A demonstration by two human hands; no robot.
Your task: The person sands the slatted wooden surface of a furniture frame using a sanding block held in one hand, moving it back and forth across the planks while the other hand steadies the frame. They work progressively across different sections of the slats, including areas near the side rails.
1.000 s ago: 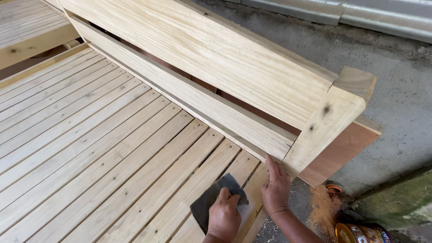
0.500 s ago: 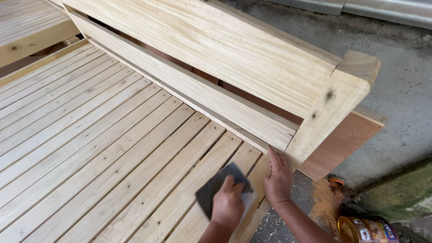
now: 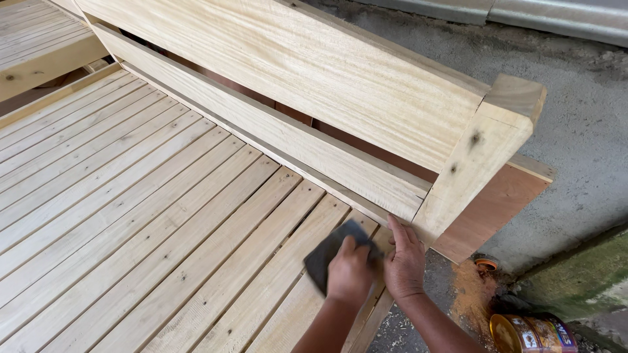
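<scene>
At the lower centre of the frame, the left hand point(image 3: 350, 271) presses a dark sheet of sandpaper point(image 3: 327, 255) flat against the slatted seat point(image 3: 163, 216) of an unfinished wooden bench. The fingers are curled down over the sheet, pinning it to the slat; the sheet's free corner shows up and to the left of the knuckles. Just beside it, the right hand point(image 3: 404, 261) lies open and holds nothing, palm on the end slat, fingertips touching the lower backrest rail point(image 3: 275, 134) where it meets the end post point(image 3: 481, 163).

Handling judgement: the sandpaper looks thin, light and flexible; it should bend readily and slide unless held under flat finger pressure. Grip is best taken across its middle with spread fingers, abrasive face down. The bench looks heavy and rigid and should not shift under hand pressure.

At the lower right, on the ground, stands an open tin can point(image 3: 523, 333), with orange sawdust point(image 3: 468, 294) and a small orange-rimmed lid point(image 3: 486, 264) near it.

Further up the frame, the broad upper backrest board point(image 3: 294, 65) runs from the upper left to the end post. A reddish-brown plywood panel point(image 3: 497, 202) is fixed behind the post. Beyond lies a grey concrete wall point(image 3: 575, 144), with a second slatted wooden piece point(image 3: 33, 39) at the upper left.
</scene>
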